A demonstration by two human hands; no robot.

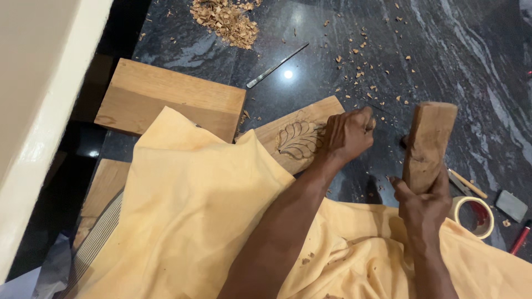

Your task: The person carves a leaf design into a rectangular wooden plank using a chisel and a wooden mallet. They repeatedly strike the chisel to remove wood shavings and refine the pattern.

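Left hand: fisted around a chisel, mostly hidden, tip at carved board. Right hand: gripping wooden mallet, raised upright just right of the board. Board: flat on dark stone floor, partly under yellow cloth. Leaf motif outlined and partly veined; rest of face bare, so carving judged early. Chip pile at far edge; spare chisel, plank, tape roll nearby.
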